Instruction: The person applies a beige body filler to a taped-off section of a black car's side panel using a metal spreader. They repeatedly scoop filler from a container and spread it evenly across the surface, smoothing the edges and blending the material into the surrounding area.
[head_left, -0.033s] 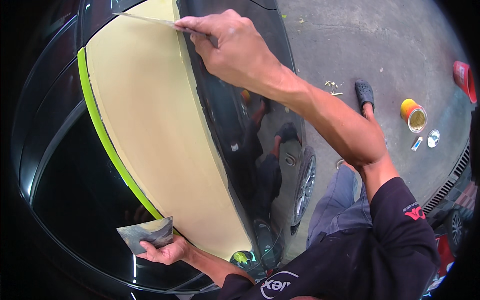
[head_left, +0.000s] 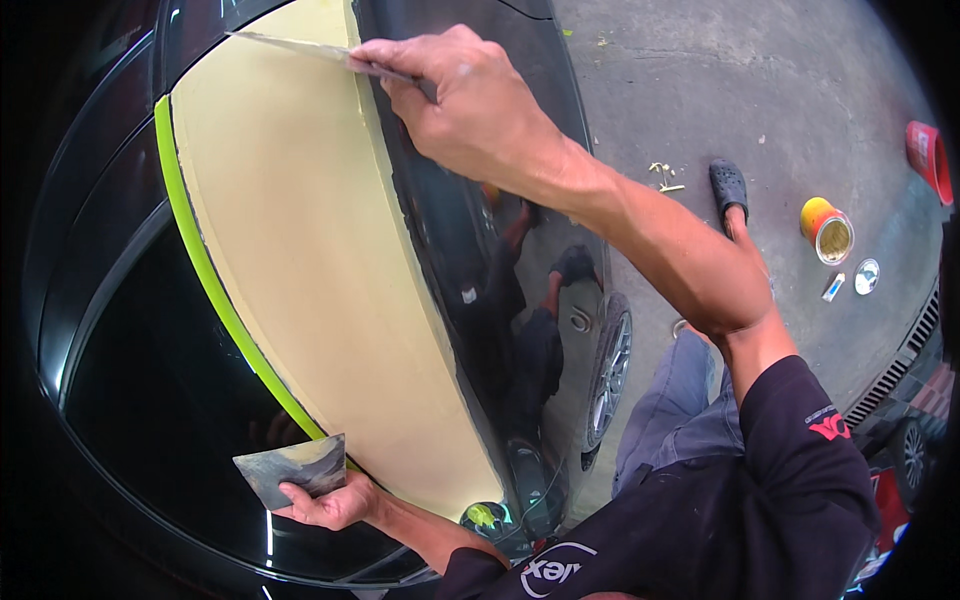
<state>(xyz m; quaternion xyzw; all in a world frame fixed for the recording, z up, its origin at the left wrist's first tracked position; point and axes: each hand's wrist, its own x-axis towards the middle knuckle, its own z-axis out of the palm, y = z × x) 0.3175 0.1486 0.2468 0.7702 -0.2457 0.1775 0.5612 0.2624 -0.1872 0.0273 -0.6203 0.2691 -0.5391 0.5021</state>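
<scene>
A dark car (head_left: 430,190) carries a long panel (head_left: 300,270) coated in smooth cream-coloured body filler. Bright green masking tape (head_left: 204,262) runs along the panel's left edge, beside the dark glass. At the far end, my right hand (head_left: 470,100) grips a thin, wide filler spreader (head_left: 290,43), its blade reaching left across the coated surface. Whether the blade's whole edge touches the filler I cannot tell. Near the panel's close end, my left hand (head_left: 335,500) pinches a flat, putty-smeared metal plate (head_left: 290,470) over the dark glass.
On the grey floor (head_left: 700,90) to the right stand a yellow-orange tin (head_left: 815,214) of putty, a small tube (head_left: 834,287) and a round lid (head_left: 867,277). Farther right is a red bucket (head_left: 930,163). A car wheel (head_left: 610,370) sits near my legs; a drain grate (head_left: 900,350) lies at right.
My right hand and the spreader have shifted very slightly toward me. My left hand and the plate stay put.
</scene>
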